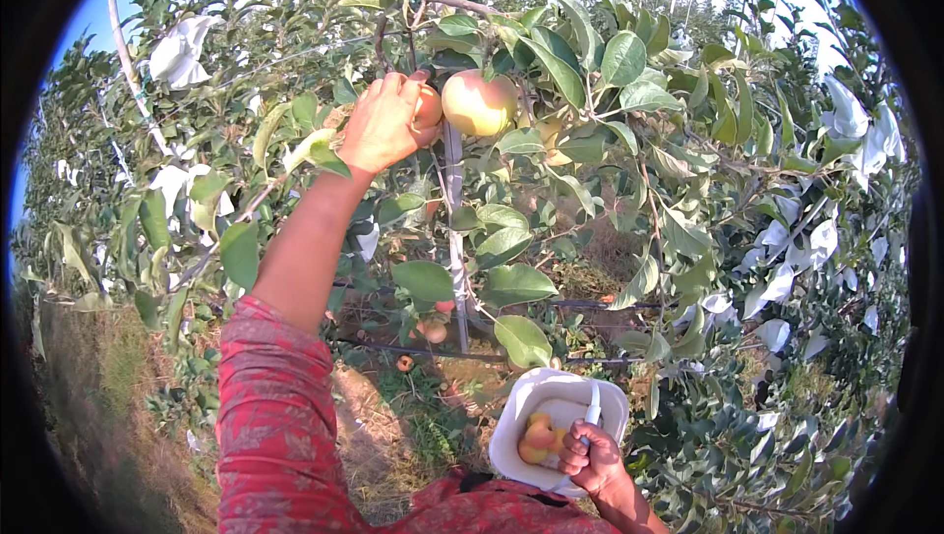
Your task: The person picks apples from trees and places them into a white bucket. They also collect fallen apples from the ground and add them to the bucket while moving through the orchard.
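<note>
Apple (429,107) sits in left hand (380,123) — its direction and long axis unclear.

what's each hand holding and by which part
Left hand: an apple, around its left side. Right hand: the white bucket, by its handle.

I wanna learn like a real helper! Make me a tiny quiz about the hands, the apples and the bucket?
1. Which hand grips the handle of the white bucket?
2. True or false: the bucket is filled to its brim.
3. What does the left hand hold?
A) a leaf
B) an apple
C) a white bag

Key:
1. The right hand.
2. False; only a few apples show, low inside it.
3. B
</note>
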{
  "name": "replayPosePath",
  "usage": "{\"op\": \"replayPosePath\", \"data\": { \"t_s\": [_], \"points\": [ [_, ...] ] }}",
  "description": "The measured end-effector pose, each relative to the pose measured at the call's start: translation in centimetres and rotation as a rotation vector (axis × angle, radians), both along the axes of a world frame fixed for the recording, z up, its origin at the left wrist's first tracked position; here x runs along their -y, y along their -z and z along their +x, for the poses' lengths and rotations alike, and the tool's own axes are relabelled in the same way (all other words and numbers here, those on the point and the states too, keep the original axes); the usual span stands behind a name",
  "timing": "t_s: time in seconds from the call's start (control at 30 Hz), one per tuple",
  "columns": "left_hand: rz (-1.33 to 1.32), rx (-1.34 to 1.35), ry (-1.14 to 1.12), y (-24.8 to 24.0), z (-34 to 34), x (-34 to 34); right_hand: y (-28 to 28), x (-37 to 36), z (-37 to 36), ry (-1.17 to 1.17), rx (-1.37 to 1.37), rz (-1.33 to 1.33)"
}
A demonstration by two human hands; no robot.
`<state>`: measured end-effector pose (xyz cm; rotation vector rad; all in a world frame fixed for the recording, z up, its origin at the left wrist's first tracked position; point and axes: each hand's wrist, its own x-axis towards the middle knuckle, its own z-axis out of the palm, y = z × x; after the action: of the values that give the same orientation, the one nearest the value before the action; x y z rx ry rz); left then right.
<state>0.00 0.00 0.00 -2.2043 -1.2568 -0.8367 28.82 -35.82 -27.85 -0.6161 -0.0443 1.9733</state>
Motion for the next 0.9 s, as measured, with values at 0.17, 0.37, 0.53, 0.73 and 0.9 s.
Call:
{"op": "replayPosePath", "data": {
  "t_s": [0.17, 0.37, 0.53, 0.73, 0.9],
  "points": [
    [0.045, 0.378, 0.122, 1.2, -1.0, -1.0, 0.0, -0.1, 0.2, 0.018, 0.002, 0.002],
    [-0.043, 1.1, 0.385, 3.5, -0.5, -4.7, 0.6, -0.7, 1.1, 0.023, 0.037, -0.068],
    [-0.406, 1.874, 0.91, 5.5, -3.5, -6.6, 0.6, -0.6, 1.0, 0.021, 0.036, -0.104],
    [-0.412, 1.893, 1.051, 5.3, -5.1, 1.2, -0.7, -2.1, 0.3, -0.015, 0.115, -0.063],
    [-0.617, 1.141, 1.121, 10.5, -4.0, 15.1, -0.2, -2.1, 0.2, -0.03, 0.081, -0.092]
  ]
}}
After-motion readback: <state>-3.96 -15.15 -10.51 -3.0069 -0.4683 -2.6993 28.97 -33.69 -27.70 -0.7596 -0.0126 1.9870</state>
